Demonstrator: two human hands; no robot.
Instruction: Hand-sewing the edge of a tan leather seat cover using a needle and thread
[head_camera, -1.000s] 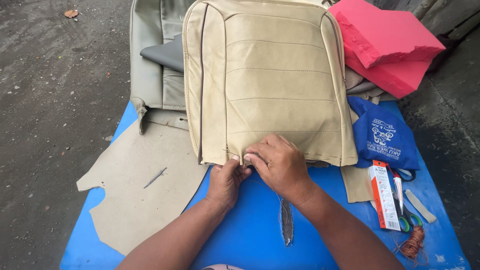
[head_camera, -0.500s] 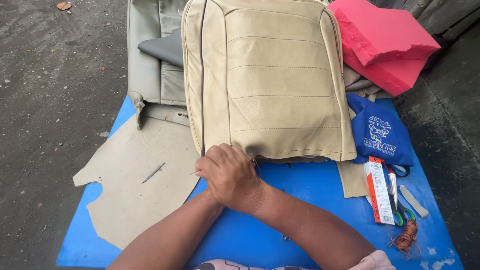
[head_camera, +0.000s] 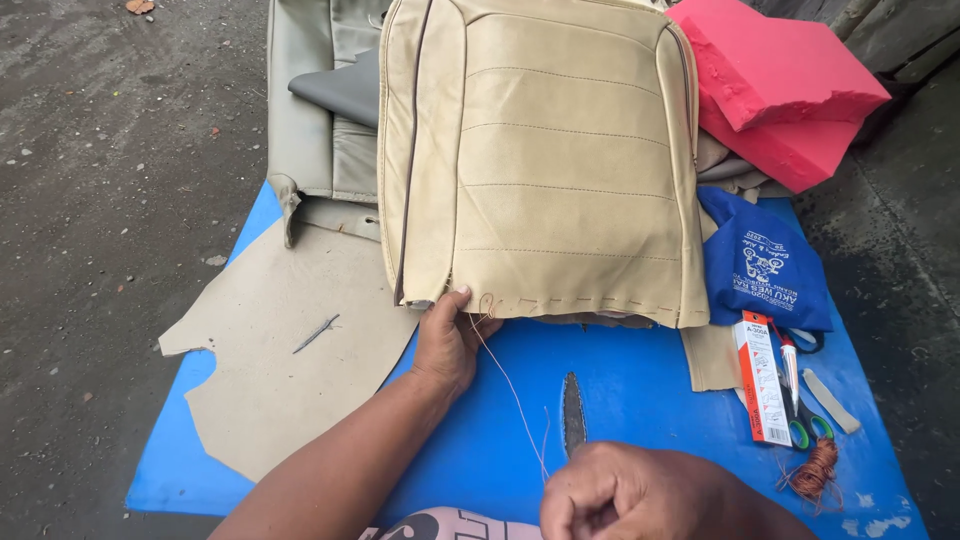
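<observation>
A beige leather seat cover (head_camera: 560, 170) lies on a blue table (head_camera: 650, 400), its bottom hem showing a row of hand stitches. My left hand (head_camera: 447, 338) pinches that hem at its left corner. A thin thread (head_camera: 505, 385) runs from the hem down to my right hand (head_camera: 625, 495), which is closed on the thread's end near the table's front edge. A dark awl-like blade (head_camera: 573, 412) lies flat on the table between my hands.
A loose beige leather offcut (head_camera: 290, 370) with a small tool on it lies at left. Red foam blocks (head_camera: 785, 95) and a blue bag (head_camera: 765, 265) sit at right, with a red-and-white box (head_camera: 760, 378), scissors (head_camera: 800, 420) and a coil of brown thread (head_camera: 812, 472).
My right hand has pulled back from the hem toward me, drawing the thread out long. My left hand stays at the hem's left corner.
</observation>
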